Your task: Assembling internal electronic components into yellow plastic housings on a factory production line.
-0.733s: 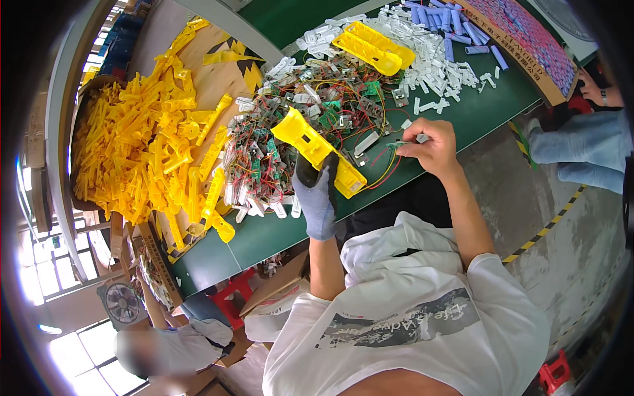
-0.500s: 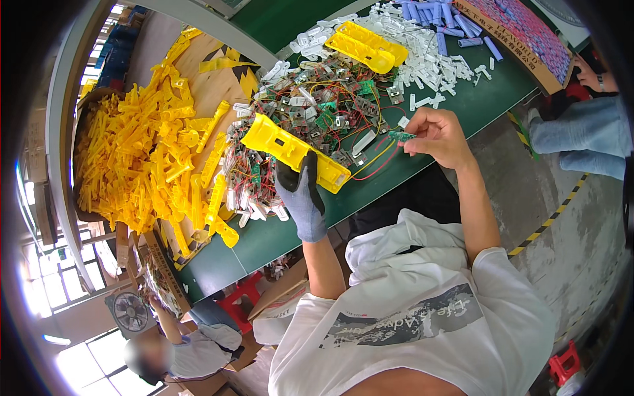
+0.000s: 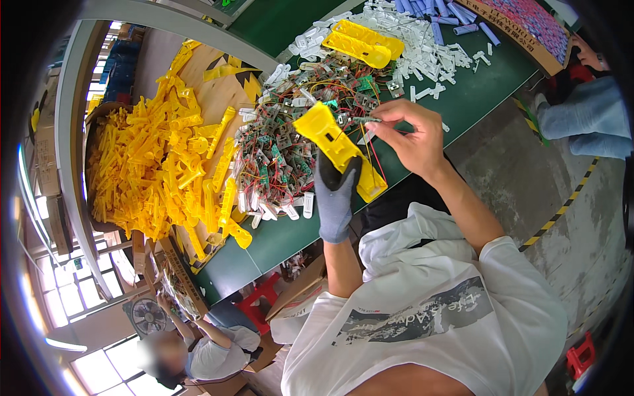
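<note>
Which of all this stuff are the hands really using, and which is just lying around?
In use:
- long yellow plastic housing, held in the gloved left hand
- small green circuit board with red wires, pinched by the bare right hand

Lying about:
- heap of yellow plastic parts
- pile of wired circuit boards
- small white plastic pieces
- two yellow housings on the green table

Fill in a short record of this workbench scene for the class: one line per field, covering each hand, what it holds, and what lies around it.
Left hand: left hand, in a grey glove, grips the lower part of a yellow plastic housing
Right hand: right hand, bare, pinches a small wired part beside the housing
Work surface: green table
Behind the hands: pile of wired circuit boards
Left side: heap of yellow housings
Far side: small white plastic parts; two more yellow housings
</note>
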`<state>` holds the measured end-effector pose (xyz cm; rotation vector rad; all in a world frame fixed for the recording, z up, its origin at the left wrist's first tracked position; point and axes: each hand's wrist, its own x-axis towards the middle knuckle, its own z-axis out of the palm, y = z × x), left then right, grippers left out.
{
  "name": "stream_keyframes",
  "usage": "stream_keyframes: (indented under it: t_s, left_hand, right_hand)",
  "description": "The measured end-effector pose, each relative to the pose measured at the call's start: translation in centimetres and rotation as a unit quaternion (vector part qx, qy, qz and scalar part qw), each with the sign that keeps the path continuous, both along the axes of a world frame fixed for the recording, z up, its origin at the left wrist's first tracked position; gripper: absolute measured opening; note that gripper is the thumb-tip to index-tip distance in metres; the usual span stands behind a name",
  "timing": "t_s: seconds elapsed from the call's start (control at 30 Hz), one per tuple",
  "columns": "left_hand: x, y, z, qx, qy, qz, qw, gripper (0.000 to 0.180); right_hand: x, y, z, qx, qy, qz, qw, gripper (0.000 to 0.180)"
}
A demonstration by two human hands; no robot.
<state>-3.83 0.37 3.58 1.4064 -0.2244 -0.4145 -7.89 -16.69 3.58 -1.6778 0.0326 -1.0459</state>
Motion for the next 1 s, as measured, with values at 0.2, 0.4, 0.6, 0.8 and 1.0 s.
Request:
stream_keyframes:
  t_s: [0.2, 0.4, 0.6, 0.8, 1.0]
  left_hand:
    - [-0.8, -0.3, -0.6, 0.014, 0.060, -0.061, 0.996, 0.054]
    - [-1.0, 0.0, -0.7, 0.001, 0.077, -0.037, 0.996, 0.063]
    - [-0.8, -1.0, -0.2, -0.069, -0.050, -0.048, 0.995, 0.070]
    - [-0.2, -1.2, -1.1, -0.045, -0.098, -0.031, 0.994, 0.056]
    - [0.4, -1.0, -2.1, -0.023, -0.084, -0.078, 0.993, 0.028]
  right_hand:
    - [-0.9, 1.8, 0.3, 0.350, 0.051, 0.258, 0.899, 0.012]
    - [-0.8, 1.1, -0.6, 0.354, 0.133, 0.260, 0.888, 0.009]
    - [-0.7, 0.5, -0.7, 0.328, 0.165, 0.262, 0.892, 0.009]
    - [-0.9, 0.7, -0.9, 0.159, 0.089, 0.119, 0.976, 0.011]
    - [-0.8, 0.5, -1.1, -0.002, 0.080, 0.075, 0.994, 0.014]
